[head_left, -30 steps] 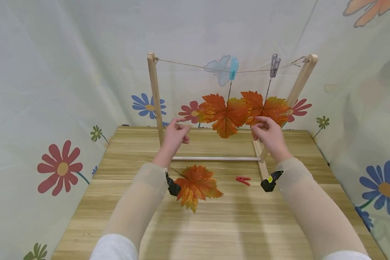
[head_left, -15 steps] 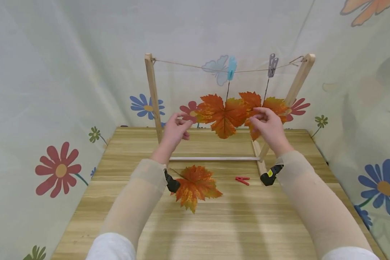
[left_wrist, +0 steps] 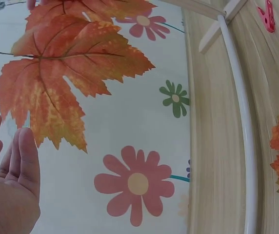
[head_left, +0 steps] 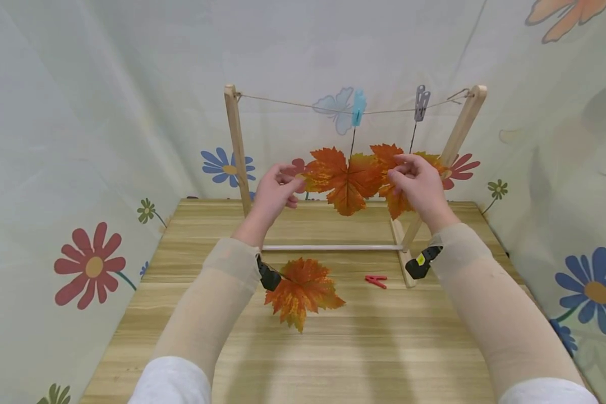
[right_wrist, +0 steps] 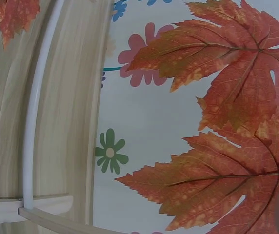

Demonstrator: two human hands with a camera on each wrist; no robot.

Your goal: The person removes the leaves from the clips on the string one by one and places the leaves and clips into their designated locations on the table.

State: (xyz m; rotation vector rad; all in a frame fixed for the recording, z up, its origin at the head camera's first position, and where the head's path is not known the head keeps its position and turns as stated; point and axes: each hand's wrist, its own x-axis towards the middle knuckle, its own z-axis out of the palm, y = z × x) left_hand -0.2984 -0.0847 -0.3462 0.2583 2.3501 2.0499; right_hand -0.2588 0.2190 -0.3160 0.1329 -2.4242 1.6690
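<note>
1. Left hand: fingers loosely bent and apart from the thumb, nothing held. It is just beside the edge of the blue peg's leaf; in the left wrist view the frame edge crops the hand.
2. Right hand: thumb and forefinger parted, no grip seen. It covers much of the grey peg's leaf; whether it touches the leaf cannot be told. The right wrist view shows only a blurred bit of it at the edge.
3. Hanging leaves: both dangle by their stems from the line, one under the blue peg, one under the grey peg. Their edges overlap in the head view. The left wrist view cuts off the farther leaf at the top.
4. Third leaf: flat on the table, before the rod. The left wrist camera hides part of its stem side; both wrist views crop it.
5. Red peg: on the table, between third leaf and stand foot.
6. Left post: lower end hidden behind the left arm.
</note>
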